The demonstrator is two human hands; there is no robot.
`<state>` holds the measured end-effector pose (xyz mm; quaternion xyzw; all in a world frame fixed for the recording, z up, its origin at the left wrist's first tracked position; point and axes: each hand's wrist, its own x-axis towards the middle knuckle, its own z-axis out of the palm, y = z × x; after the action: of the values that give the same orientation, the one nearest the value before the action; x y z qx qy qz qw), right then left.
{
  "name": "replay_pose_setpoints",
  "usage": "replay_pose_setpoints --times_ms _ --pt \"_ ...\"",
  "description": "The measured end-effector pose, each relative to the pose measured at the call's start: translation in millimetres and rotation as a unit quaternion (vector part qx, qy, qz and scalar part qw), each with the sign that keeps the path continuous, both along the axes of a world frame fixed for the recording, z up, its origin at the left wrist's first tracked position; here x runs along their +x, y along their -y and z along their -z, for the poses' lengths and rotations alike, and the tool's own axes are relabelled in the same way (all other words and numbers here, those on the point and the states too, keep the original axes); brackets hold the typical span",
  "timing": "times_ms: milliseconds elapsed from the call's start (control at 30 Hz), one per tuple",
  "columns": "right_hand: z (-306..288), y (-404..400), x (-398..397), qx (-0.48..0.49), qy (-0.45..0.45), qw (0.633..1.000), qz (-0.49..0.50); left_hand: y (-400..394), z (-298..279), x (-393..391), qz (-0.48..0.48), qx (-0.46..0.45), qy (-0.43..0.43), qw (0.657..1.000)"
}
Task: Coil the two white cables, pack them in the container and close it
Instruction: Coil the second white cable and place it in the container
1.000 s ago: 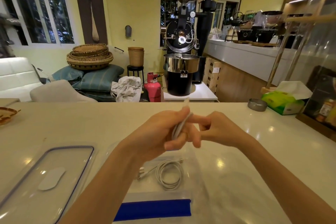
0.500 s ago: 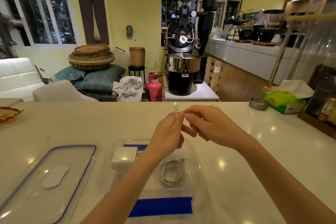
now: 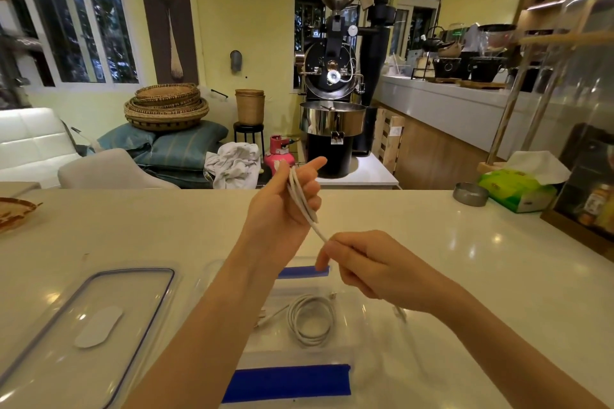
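My left hand (image 3: 282,209) is raised above the counter with loops of a white cable (image 3: 300,199) wound over its palm and fingers. My right hand (image 3: 368,267) pinches the same cable's free end just below and to the right, and the strand runs taut between the two hands. A clear container (image 3: 360,319) with blue clips (image 3: 287,382) stands on the counter under my forearms. Inside it lies a second white cable (image 3: 312,320), coiled into a ring. The container's clear lid (image 3: 83,329) with a dark rim lies flat to its left.
The pale counter (image 3: 481,292) stretches all around. A small metal dish (image 3: 470,194) and a green tissue box (image 3: 516,189) sit at the far right, next to a wooden rack with jars (image 3: 594,206). A woven tray (image 3: 15,211) pokes in at the far left.
My left hand has opened upward with cable loops across it, and my right hand has dropped lower and nearer, drawing the strand out. The camera has tilted slightly.
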<state>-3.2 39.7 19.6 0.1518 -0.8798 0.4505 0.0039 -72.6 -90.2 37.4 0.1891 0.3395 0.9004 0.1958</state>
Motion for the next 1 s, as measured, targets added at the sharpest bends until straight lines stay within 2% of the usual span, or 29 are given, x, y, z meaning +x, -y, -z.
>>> replay_pose_setpoints --times_ms 67,133,167,267,367,467,567,700,933,1000 --pt "2 -7 -2 -0.007 0.050 0.998 -0.021 8 -5 2 0.089 0.055 0.020 0.994" --pt "5 -13 -7 0.006 0.051 0.998 -0.019 16 -8 6 0.198 0.076 -0.023 0.977" --pt "7 -16 -10 0.019 0.036 0.999 -0.011 18 -7 8 0.212 0.051 -0.055 0.974" --pt "7 -28 -19 0.059 -0.007 0.998 0.022 17 3 13 0.197 -0.109 -0.121 0.967" --pt "2 -39 -25 0.084 0.010 0.996 0.030 16 9 20 0.217 -0.223 -0.182 0.933" --pt "-5 -44 -28 0.122 0.039 0.992 -0.001 17 11 21 0.249 -0.334 -0.216 0.883" --pt "-14 -47 -28 0.160 0.057 0.985 -0.002 11 15 26 0.203 -0.454 -0.252 0.830" --pt "-21 -43 -28 0.216 0.040 0.975 0.026 -6 25 27 0.100 -0.580 -0.239 0.773" --pt "-26 -28 -21 0.327 -0.029 0.941 0.081 -16 35 25 0.014 -0.623 -0.292 0.726" --pt "-27 -26 -19 0.359 -0.052 0.926 0.107 -20 36 25 -0.024 -0.635 -0.326 0.700"
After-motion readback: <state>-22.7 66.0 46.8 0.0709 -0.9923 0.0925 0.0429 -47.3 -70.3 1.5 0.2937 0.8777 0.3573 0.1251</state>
